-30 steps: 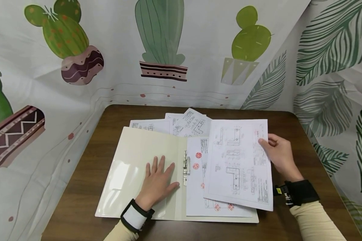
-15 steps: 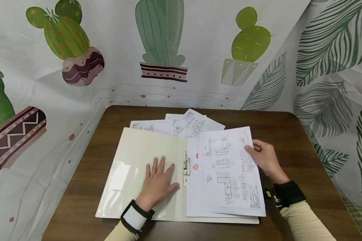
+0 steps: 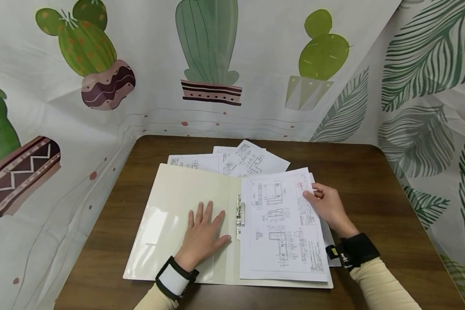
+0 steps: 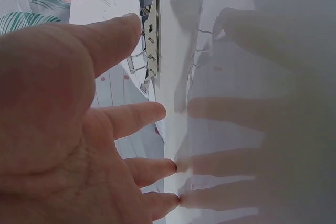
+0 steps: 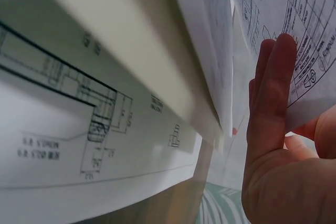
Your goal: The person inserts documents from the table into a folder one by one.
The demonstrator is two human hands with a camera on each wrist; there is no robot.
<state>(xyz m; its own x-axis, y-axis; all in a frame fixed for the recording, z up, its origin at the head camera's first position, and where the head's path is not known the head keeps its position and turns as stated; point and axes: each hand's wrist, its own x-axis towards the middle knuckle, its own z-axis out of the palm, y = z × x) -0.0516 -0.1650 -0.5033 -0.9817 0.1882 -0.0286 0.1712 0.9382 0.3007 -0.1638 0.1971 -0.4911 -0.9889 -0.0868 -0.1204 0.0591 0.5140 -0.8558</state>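
A cream ring binder [image 3: 170, 215] lies spread on the table, with a metal ring mechanism [image 3: 240, 215] near its spine. On its left cover rests my left hand [image 3: 201, 237], fingers straight and spread; the left wrist view shows the fingertips touching the shiny cover. My right hand [image 3: 329, 209] pinches the right edge of a printed drawing sheet [image 3: 283, 219] between thumb and fingers. That sheet lies over the papers on the binder's right side, its left edge close to the mechanism. In the right wrist view the fingers [image 5: 270, 98] are behind the sheet.
Several drawing sheets [image 3: 195, 161] fan out behind the binder, partly beneath it. Another sheet [image 3: 335, 260] sticks out under its right side. The brown table [image 3: 364, 172] meets a cactus-print cloth [image 3: 147, 86] at the back.
My right hand has moved the drawing sheet left and slightly toward me, so it now covers the red-stamped papers in the binder. My left hand has stayed in place.
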